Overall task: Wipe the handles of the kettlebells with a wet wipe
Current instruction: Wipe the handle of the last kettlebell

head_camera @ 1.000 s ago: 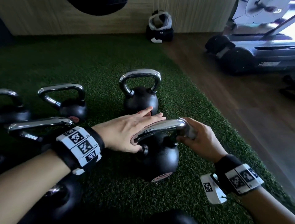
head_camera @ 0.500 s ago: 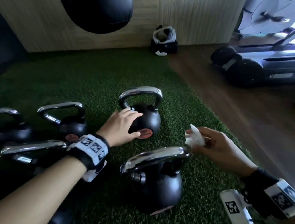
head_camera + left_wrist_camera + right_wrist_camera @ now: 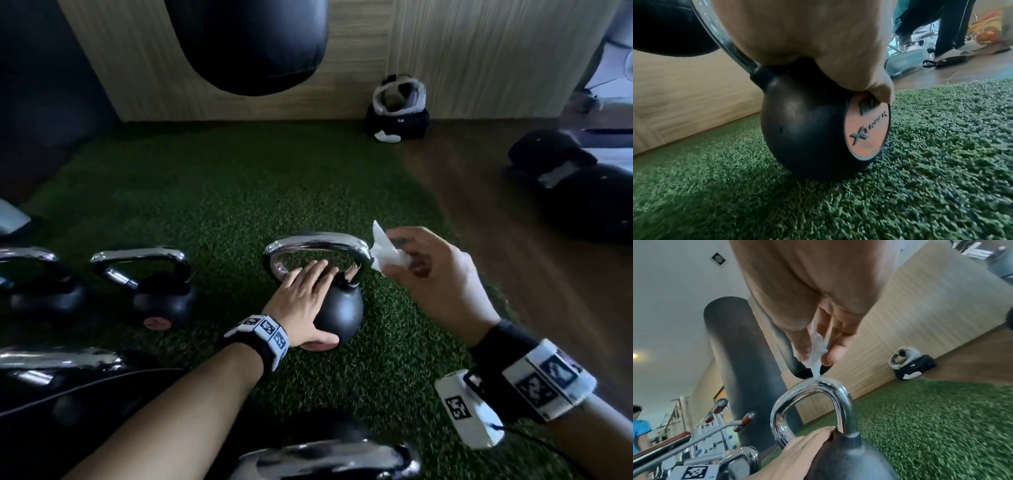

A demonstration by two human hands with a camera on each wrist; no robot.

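Note:
A black kettlebell (image 3: pixel 342 308) with a chrome handle (image 3: pixel 318 244) stands on the green turf in the middle. My left hand (image 3: pixel 305 301) lies flat on its ball, fingers straight under the handle arch, thumb at the orange badge (image 3: pixel 867 129). My right hand (image 3: pixel 435 274) pinches a crumpled white wet wipe (image 3: pixel 385 251) right at the handle's right corner. In the right wrist view the wet wipe (image 3: pixel 816 353) hangs from the fingertips and its tip touches the top of the chrome handle (image 3: pixel 818 386).
Two more kettlebells (image 3: pixel 161 291) stand at the left, and another chrome handle (image 3: pixel 325 459) is near the bottom edge. A black punching bag (image 3: pixel 246 44) hangs ahead. A bag with headgear (image 3: pixel 397 109) sits by the wall. Wood floor and a gym machine (image 3: pixel 575 192) lie to the right.
Both hands left the near kettlebell. My left hand settled flat onto the farther kettlebell's ball. My right hand carried the wipe forward up to that kettlebell's handle.

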